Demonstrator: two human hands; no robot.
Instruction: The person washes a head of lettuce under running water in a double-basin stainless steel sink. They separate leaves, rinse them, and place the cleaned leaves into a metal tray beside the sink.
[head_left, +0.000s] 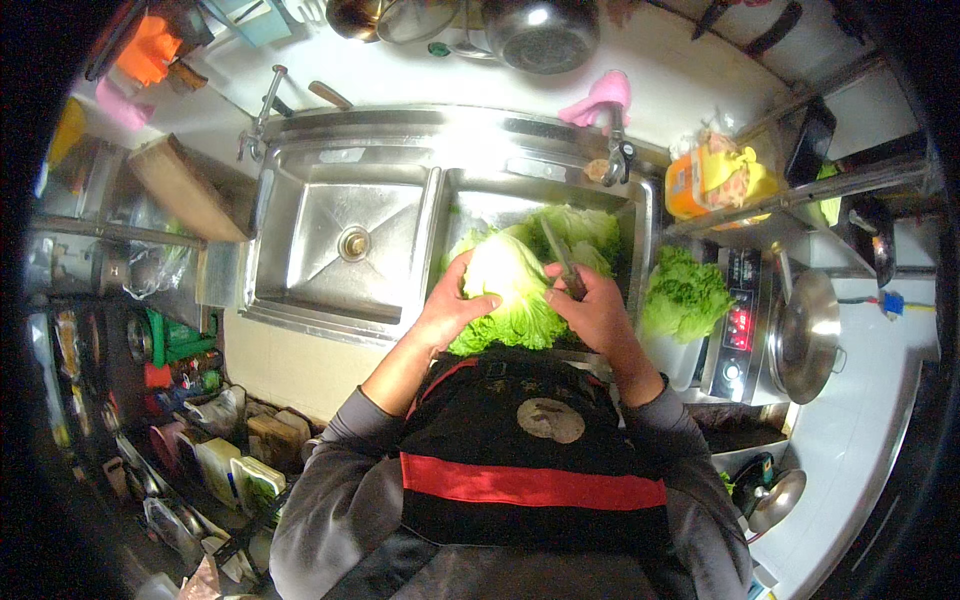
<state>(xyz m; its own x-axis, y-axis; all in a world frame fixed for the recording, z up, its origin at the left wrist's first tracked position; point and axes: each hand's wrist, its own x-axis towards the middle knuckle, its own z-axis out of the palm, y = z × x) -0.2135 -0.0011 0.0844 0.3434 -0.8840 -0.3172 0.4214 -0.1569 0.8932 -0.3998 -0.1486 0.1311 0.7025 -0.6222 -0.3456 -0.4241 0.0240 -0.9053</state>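
Observation:
My left hand (456, 301) grips the left side of a head of leafy lettuce (504, 281), its thumb lying across the pale leaves. The lettuce is above the near part of the right basin of a stainless steel double sink (433, 225). In my right hand (592, 301) is a knife (559, 251), its blade pointing away from me; the fingertips are at the right side of the lettuce. More lettuce (589, 225) lies in the right basin behind the knife. The left basin (322, 232) shows its drain.
Right of the sink, leafy lettuce (686, 292) fills a white container (673, 360) beside an induction cooker (737, 322) and a metal pan (806, 337). Taps (619, 154) stand at the sink's back corners. A wooden board (187, 187) leans at left. Pots hang behind.

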